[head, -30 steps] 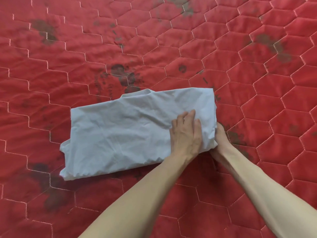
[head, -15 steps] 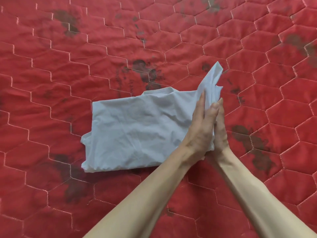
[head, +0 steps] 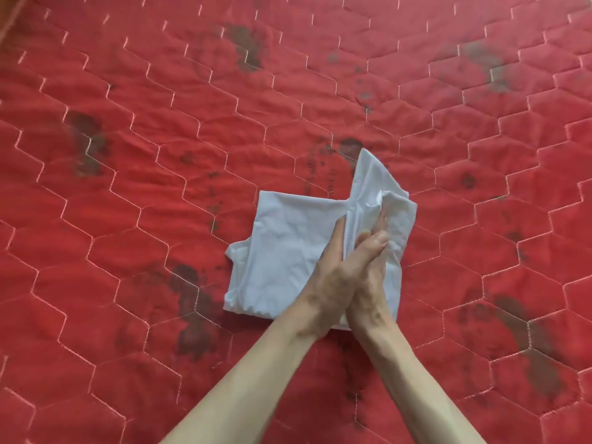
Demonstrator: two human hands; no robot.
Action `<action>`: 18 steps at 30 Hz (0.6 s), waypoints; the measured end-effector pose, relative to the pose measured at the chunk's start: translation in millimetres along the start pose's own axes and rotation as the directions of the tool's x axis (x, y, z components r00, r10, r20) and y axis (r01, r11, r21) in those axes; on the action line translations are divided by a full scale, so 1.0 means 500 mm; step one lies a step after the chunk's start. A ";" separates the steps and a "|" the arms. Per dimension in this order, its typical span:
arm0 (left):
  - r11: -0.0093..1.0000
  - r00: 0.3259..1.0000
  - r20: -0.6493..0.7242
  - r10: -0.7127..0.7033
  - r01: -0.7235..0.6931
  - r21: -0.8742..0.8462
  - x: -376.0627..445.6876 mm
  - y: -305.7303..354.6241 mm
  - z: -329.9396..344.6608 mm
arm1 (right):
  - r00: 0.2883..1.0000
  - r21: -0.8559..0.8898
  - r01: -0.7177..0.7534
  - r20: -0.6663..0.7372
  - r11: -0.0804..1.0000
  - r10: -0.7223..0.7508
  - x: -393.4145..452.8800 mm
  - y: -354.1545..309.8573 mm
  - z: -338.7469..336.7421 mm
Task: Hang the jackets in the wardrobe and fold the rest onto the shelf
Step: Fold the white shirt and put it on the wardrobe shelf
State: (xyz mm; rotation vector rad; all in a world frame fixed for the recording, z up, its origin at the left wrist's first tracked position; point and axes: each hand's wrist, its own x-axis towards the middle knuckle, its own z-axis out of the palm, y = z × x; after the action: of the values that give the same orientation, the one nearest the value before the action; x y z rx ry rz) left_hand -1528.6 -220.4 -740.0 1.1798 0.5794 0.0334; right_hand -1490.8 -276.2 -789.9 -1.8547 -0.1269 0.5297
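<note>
A pale blue-white garment (head: 282, 245) lies partly folded on the red quilted surface (head: 160, 219), just right of centre. Its right end stands lifted in a crumpled flap. My left hand (head: 333, 267) presses edge-on against the inner side of that flap, fingers straight. My right hand (head: 371, 267) is on the outer side, thumb and fingers closed on the raised cloth. The two hands meet palm to palm with the fabric between them. The fingertips of my right hand are partly hidden in the folds.
The red quilt with pale hexagon stitching and dark stains fills the whole view. A strip of orange-brown edge (head: 8, 14) shows at the top left corner. No wardrobe, shelf or other clothes are in view.
The garment's right end has gone from lying flat to being lifted and swung leftward over the rest. The visible cloth is now narrower. The view has shifted, so the garment sits further right.
</note>
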 end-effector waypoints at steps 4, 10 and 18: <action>0.996 1.000 -0.031 -0.001 -0.001 -0.091 -0.003 -0.018 -0.073 | 0.964 -0.332 0.249 -0.004 0.910 -0.265 -0.014 0.022 0.063; 0.972 0.985 -0.146 -0.092 0.056 -0.229 0.009 -0.049 -0.141 | 0.966 -0.467 0.257 0.161 0.846 -0.204 -0.015 0.065 0.118; 0.985 0.902 -0.431 -0.027 0.098 0.142 0.058 -0.086 -0.234 | 0.928 -0.534 0.327 0.337 0.780 -0.158 0.007 0.080 0.098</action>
State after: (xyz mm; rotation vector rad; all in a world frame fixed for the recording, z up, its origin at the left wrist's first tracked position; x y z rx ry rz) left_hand -1567.5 -127.8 -819.2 1.3191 1.0250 0.1991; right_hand -1515.1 -246.4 -840.0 -2.3030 -0.7925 0.6046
